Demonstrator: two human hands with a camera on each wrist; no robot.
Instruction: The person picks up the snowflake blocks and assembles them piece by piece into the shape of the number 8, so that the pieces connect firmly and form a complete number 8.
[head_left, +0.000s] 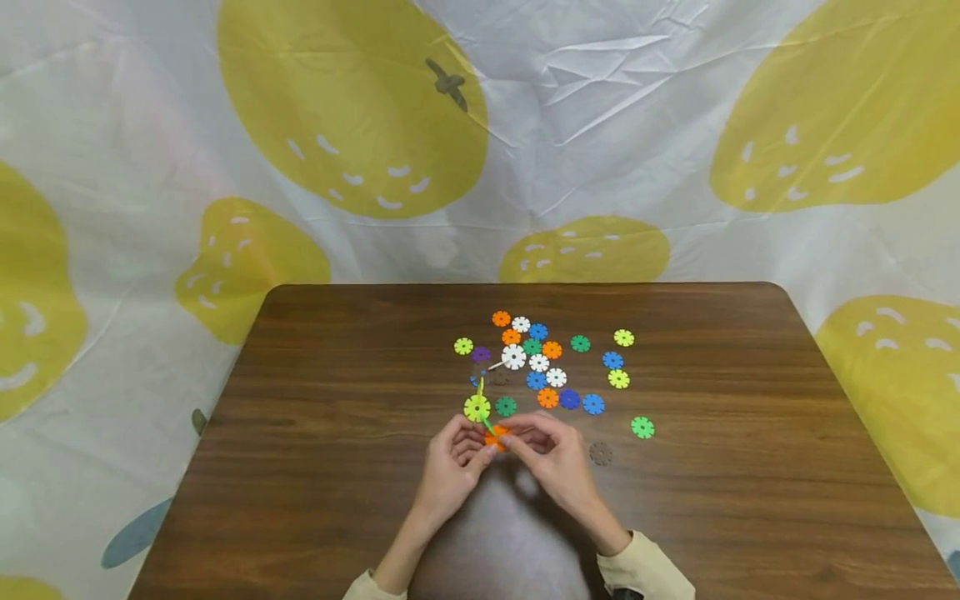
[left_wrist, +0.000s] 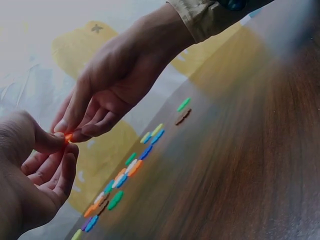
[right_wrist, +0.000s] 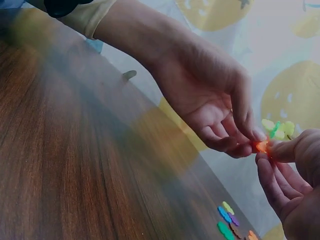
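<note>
Both hands meet above the table in front of the person. My left hand pinches an orange notched disc between thumb and fingers. From the other side my right hand pinches the same disc. A bright green disc, seen edge-on, joins the orange one to a yellow-green disc. Beyond it, another yellow-green disc stands edge-on. In the right wrist view the green disc and yellow-green pieces show above the fingertips. Fingers partly cover the orange disc in both wrist views.
Many loose notched discs lie flat on the brown wooden table, beyond the hands. Among them are a large-looking white disc, a purple disc, a green disc and a brown disc. A fruit-printed cloth hangs behind.
</note>
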